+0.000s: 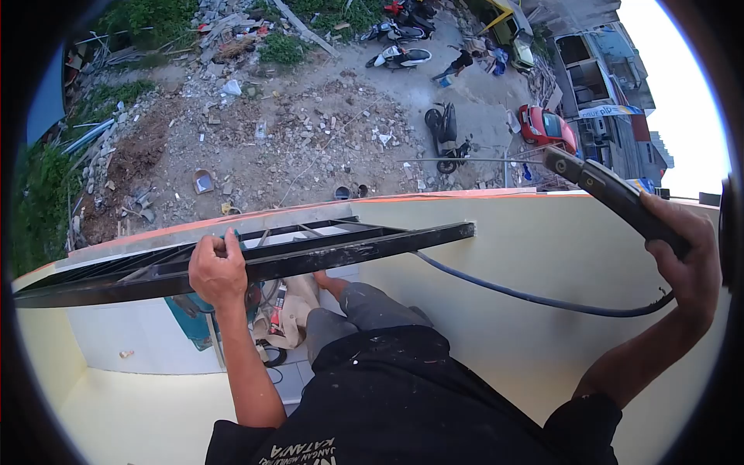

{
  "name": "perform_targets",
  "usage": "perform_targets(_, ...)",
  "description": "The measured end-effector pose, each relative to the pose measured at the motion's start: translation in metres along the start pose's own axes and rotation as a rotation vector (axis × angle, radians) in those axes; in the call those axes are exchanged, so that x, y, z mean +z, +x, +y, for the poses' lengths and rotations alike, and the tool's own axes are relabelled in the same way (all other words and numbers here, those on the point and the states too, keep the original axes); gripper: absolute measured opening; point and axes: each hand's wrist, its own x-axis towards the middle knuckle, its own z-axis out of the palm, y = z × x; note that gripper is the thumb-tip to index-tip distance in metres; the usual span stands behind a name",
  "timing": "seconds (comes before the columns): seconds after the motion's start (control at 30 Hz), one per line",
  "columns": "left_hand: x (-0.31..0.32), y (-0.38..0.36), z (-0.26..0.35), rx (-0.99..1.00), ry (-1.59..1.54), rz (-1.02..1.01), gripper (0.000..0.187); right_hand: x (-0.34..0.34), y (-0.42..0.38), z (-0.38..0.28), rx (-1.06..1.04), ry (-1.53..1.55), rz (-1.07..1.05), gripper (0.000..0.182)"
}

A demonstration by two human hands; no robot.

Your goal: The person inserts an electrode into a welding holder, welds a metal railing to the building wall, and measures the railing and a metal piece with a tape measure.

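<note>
right hand (686, 249): one holder (620, 203), one rod (480, 160); left hand (218, 271) at one frame (349, 255)

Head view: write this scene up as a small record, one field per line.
setting: raised spot beside a pale yellow wall, rubble-strewn ground below
left hand: at the black metal frame, fingers curled
right hand: closed around a dark tool handle
tool tip: thin rod pointing left, apart from the frame
cable: hangs in a curve between the right hand and the frame
frame finish: black, pale scuffs on the near bar
background: red car, parked motorbikes, one person
unclear: the left hand's exact grip
</note>
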Motion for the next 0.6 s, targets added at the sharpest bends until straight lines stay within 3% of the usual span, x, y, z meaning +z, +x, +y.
perform_targets(0.07, 0.0, 0.001, 0.002, -0.013, 0.004, -0.033, 0.031, -0.012, 0.013, -0.016, 0.034, 0.071, -0.25, 0.061)
perform_targets(0.27, -0.002, 0.002, 0.008, -0.005, 0.018, -0.06, 0.03, -0.038, 0.015, -0.017, 0.182, -0.014, -0.438, 0.061)
perform_targets(0.37, -0.001, 0.001, 0.007, -0.018, 0.0, -0.057, 0.028, -0.051, 0.013, -0.01, 0.058, -0.169, -0.358, 0.061)
perform_targets(0.6, -0.001, 0.001, 0.007, 0.017, 0.005, -0.041, 0.026, -0.07, 0.057, -0.006, 0.023, -0.287, -0.506, 0.046)
